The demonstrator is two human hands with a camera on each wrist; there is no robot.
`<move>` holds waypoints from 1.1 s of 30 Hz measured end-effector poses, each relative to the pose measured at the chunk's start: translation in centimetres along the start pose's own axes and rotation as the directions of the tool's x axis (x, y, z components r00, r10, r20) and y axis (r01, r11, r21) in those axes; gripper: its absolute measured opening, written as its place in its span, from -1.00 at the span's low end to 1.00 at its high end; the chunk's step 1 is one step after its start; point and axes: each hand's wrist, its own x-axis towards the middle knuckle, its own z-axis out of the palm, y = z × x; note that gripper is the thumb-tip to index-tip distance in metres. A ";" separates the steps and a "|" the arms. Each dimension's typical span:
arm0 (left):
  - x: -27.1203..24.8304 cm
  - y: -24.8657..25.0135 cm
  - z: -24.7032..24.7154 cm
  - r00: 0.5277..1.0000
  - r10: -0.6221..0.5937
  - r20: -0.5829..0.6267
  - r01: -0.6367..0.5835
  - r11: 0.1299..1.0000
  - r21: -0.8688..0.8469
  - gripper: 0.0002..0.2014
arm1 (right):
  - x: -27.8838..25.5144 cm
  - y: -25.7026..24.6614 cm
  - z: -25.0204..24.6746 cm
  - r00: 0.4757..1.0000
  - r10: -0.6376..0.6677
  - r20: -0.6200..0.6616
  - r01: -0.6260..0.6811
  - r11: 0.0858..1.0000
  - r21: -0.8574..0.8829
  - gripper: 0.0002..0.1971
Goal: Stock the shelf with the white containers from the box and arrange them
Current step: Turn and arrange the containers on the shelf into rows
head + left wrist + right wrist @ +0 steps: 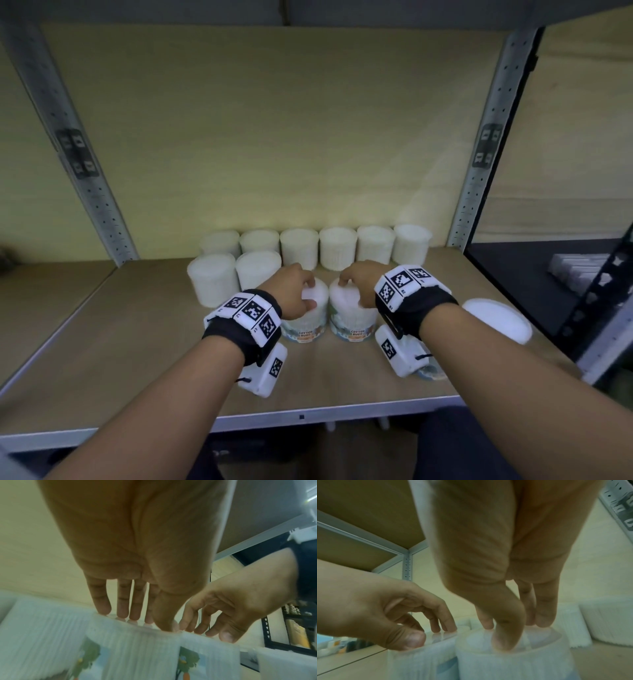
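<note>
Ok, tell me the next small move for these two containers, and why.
Probably slide both back. The left hand and right hand each grip the top of a labelled container, side by side, in front of the second row, which holds two while the back row holds six.

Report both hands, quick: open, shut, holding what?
Left hand: grips the left container by its top.
Right hand: grips the right container by its top.

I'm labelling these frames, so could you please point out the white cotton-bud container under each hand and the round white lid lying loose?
White cylindrical container under left hand (310, 320): head view, upper side wall.
White cylindrical container under right hand (349, 315): head view, side wall.
Round white lid (496, 320): head view, top face.
</note>
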 end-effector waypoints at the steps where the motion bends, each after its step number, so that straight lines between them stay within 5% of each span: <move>1: -0.5 0.1 0.2 1.000 0.003 -0.005 -0.003 1.000 -0.007 -0.54 | -0.5 0.0 0.2 1.000 0.001 -0.002 -0.001 1.000 0.012 -0.40; 16: -6.2 2.3 2.2 0.997 0.059 -0.039 -0.060 0.998 -0.031 -0.59 | -6.9 0.9 2.3 1.000 -0.020 0.021 0.017 0.992 0.122 -0.37; 33: -6.6 3.0 2.1 0.996 0.067 -0.061 -0.071 0.996 -0.053 -0.58 | -7.6 1.3 2.0 0.999 -0.020 0.045 0.013 0.988 0.155 -0.38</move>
